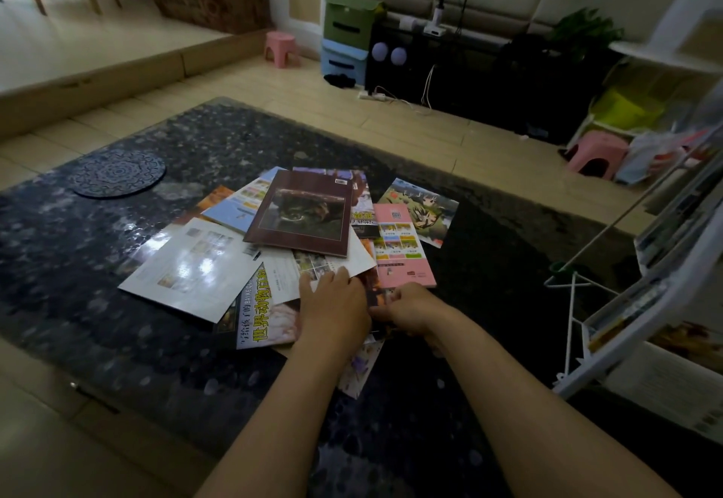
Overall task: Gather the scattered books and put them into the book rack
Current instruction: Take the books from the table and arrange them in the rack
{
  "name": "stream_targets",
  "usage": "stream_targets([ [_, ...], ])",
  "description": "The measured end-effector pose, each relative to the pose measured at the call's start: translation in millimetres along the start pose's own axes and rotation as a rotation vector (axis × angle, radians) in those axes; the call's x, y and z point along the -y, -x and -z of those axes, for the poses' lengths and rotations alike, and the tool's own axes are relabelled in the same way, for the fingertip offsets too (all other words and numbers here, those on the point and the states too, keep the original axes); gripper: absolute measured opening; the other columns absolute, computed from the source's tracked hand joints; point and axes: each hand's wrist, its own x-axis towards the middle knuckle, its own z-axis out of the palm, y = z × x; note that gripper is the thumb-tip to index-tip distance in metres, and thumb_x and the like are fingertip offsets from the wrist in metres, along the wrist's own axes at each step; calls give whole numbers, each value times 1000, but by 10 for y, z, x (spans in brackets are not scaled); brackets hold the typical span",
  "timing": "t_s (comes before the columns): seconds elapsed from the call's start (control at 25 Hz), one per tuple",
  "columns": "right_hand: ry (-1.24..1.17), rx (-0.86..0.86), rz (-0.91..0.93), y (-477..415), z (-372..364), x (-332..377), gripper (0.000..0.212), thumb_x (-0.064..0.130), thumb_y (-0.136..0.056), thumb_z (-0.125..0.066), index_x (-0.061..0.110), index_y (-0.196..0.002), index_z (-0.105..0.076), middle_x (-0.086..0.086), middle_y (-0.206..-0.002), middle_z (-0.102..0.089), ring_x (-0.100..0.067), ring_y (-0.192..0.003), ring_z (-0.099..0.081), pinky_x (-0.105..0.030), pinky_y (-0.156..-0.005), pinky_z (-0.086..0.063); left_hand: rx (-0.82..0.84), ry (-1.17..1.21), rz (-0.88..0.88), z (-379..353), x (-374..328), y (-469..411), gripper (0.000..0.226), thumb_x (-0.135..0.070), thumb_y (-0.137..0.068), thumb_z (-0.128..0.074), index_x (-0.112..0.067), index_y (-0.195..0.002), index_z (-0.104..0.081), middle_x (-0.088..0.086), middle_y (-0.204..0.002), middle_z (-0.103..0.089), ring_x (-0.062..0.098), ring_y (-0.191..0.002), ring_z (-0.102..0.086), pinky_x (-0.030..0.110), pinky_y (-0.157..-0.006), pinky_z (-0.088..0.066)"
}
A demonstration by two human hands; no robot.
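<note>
Black speckled table [98, 321], books [301, 212] heaped, nearest ones under both hands [332, 306] [410, 311]

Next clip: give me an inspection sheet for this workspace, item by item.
Surface: dark speckled table, glossy.
Job's things: books in an overlapping pile mid-table, brown book on top; white book rack at right, partly filled.
Clutter: round patterned mat, far left.
Hands: left hand rests on the pile; right hand grips a book's edge.
Cables: power strip and cords on the floor by the black cabinet.
Surroundings: pink stools, green and blue boxes.
</note>
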Motion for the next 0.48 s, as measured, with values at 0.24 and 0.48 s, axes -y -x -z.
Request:
stream_targets([
  [0.24,-146,18,48,128,44,-71,19,14,-87,-66,19,-105,-69,-8,-100,-74,-25,-94,-71,-42,-87,-59,-314,271,-160,127,-55,-11,14,-1,-72,-61,-7,-84,-67,8,-86,-63,33,-78,-59,32,-59,-37],
  [0.48,-368,-132,47,255,136,-48,14,14,-94,-57,10,-102,-68,-16,-95,-73,-24,-71,-67,-26,-56,-52,-764,551,-269,285,-199,3,23,-1,-82,-41,-2,-81,-64,11,-89,-62,22,-78,-56,24,-65,-47],
])
